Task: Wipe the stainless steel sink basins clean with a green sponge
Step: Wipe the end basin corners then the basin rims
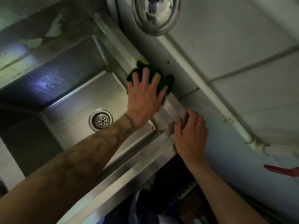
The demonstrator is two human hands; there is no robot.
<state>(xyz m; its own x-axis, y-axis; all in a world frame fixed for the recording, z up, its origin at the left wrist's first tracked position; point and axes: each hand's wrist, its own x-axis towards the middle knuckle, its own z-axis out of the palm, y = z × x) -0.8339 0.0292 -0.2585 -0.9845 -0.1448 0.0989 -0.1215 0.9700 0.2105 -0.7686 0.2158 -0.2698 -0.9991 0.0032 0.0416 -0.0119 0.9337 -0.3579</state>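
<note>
Left hand (145, 96) flat on green sponge (169, 81)

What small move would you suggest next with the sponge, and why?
Probably slide the green sponge along the sink rim toward the right hand: the left hand presses it flat there by the wall, and bare steel lies between the hands.

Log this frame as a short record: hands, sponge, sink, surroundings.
left hand: flat fingers press sponge onto rim beside wall
right hand: rests on rim's near corner, holds nothing
sponge: green, on rim, outside basin
drain: uncovered, in basin floor
wall: steel bowl hanging, white pipe
</note>
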